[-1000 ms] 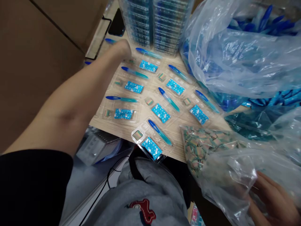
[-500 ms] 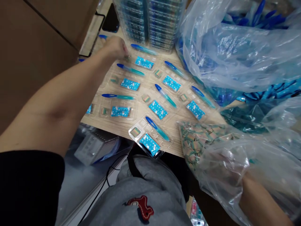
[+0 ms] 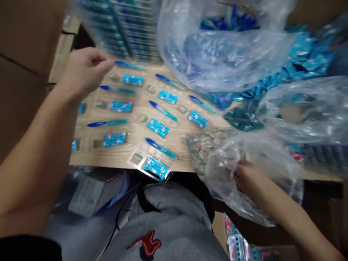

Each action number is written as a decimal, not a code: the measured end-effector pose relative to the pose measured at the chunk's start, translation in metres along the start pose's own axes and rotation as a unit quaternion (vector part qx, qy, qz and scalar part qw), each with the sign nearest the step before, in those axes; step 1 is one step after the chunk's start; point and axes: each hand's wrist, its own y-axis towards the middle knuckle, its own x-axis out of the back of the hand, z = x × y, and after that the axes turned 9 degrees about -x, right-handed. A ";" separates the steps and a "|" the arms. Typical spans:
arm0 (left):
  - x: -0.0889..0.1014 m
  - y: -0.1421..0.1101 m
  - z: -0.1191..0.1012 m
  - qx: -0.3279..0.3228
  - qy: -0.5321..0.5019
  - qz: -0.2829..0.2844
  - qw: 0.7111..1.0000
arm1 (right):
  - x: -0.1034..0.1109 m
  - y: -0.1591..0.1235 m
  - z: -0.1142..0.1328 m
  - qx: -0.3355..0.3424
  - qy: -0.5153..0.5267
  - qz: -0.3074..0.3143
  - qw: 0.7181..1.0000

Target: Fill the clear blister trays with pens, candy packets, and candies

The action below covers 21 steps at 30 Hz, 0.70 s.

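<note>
My left hand point(image 3: 87, 69) is closed, thumb and fingers drawn together, above the far left of the table; whatever it might hold is hidden. Just right of its fingertips lies a blue-and-teal pen point(image 3: 130, 66). Several clear plastic trays point(image 3: 136, 145) are spread out, each with such a pen, a blue patterned packet point(image 3: 158, 128) and a small striped block point(image 3: 136, 158). At the right, my right hand point(image 3: 248, 175) reaches into the mouth of a clear plastic bag point(image 3: 220, 163) of striped blocks point(image 3: 202, 146). Its fingers are curled, and blur hides what they hold.
Tall stacks of clear packages point(image 3: 141, 32) stand at the back left. A big plastic bag of blue pens point(image 3: 231, 23) bulges beside them, with a heap of blue packets point(image 3: 301, 54) to its right. The table edge point(image 3: 100, 161) runs along my front.
The view has swung right. My left hand has lifted off the tray area at the back. My right hand has drawn back toward the bag's mouth and shows more plainly.
</note>
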 end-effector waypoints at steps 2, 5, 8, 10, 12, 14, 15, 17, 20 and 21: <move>-0.001 -0.021 -0.018 -0.076 -0.029 0.006 0.997 | 0.011 -0.011 0.005 0.000 0.000 0.000 1.000; -0.007 -0.055 -0.052 -0.218 -0.170 0.025 0.961 | 0.028 -0.029 0.013 -0.047 0.088 -0.073 0.992; -0.012 -0.096 -0.097 -0.328 -0.303 0.078 0.892 | 0.036 -0.045 0.017 -0.115 0.292 -0.130 0.941; -0.014 -0.124 -0.129 -0.393 -0.329 0.109 0.852 | 0.036 -0.051 0.017 -0.132 0.440 -0.131 0.878; -0.016 -0.148 -0.157 -0.446 -0.347 0.143 0.813 | 0.034 -0.054 0.017 -0.126 0.544 -0.135 0.819; -0.022 -0.165 -0.177 -0.468 -0.364 0.180 0.784 | 0.032 -0.056 0.017 -0.110 0.593 -0.155 0.782; -0.025 -0.170 -0.184 -0.468 -0.370 0.197 0.778 | 0.030 -0.057 0.017 -0.100 0.604 -0.167 0.773; -0.031 -0.177 -0.191 -0.458 -0.378 0.217 0.775 | 0.028 -0.059 0.017 -0.077 0.609 -0.196 0.765; -0.036 -0.182 -0.192 -0.454 -0.377 0.213 0.779 | 0.026 -0.063 0.018 -0.045 0.601 -0.235 0.763; -0.036 -0.183 -0.191 -0.454 -0.377 0.203 0.781 | 0.026 -0.064 0.017 -0.041 0.602 -0.238 0.761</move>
